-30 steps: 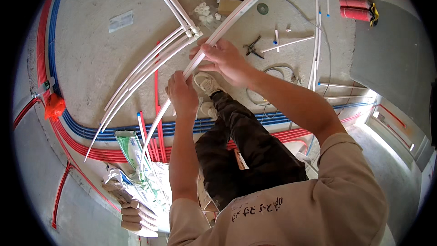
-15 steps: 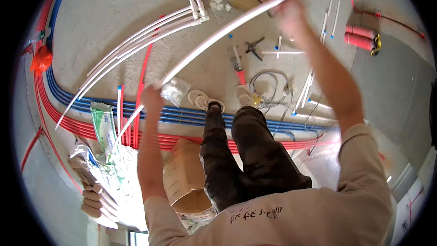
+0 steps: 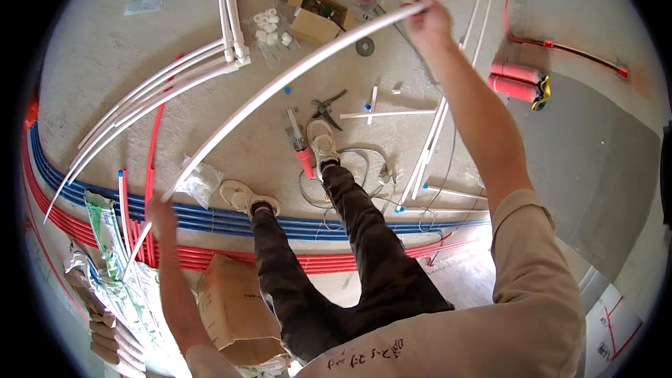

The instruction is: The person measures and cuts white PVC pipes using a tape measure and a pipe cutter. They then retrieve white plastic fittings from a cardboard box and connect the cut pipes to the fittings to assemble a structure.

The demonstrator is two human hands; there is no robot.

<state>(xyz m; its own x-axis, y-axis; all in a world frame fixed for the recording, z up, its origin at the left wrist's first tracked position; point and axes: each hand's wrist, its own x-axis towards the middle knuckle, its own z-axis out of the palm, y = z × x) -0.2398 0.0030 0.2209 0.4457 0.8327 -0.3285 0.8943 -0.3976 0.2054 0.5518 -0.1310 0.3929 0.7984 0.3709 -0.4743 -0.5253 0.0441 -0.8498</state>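
A long white plastic pipe (image 3: 283, 84) slants across the view in both my hands, well above the floor. My left hand (image 3: 162, 217) is closed round its lower left part, and the pipe's end runs on past the fist. My right hand (image 3: 428, 22) grips it farther up at the right, with the thin far end reaching beyond the fingers. Below the pipe lie a red-handled pipe-welding tool (image 3: 302, 152) and a dark hand cutter (image 3: 326, 108). Beside my left foot is a clear bag of white fittings (image 3: 199, 180).
Joined white pipes (image 3: 161, 94) lie at the left. Blue pipes (image 3: 294, 229) and red pipes (image 3: 329, 263) cross the floor under my legs. Farther off sit an open small carton (image 3: 315, 26) and loose white fittings (image 3: 267, 24). Red cylinders (image 3: 514, 84) lie right; a cardboard box (image 3: 234, 308) stands near.
My right foot has stepped forward beside the welding tool, and the view has shifted to the right. Both hands keep hold of the pipe.
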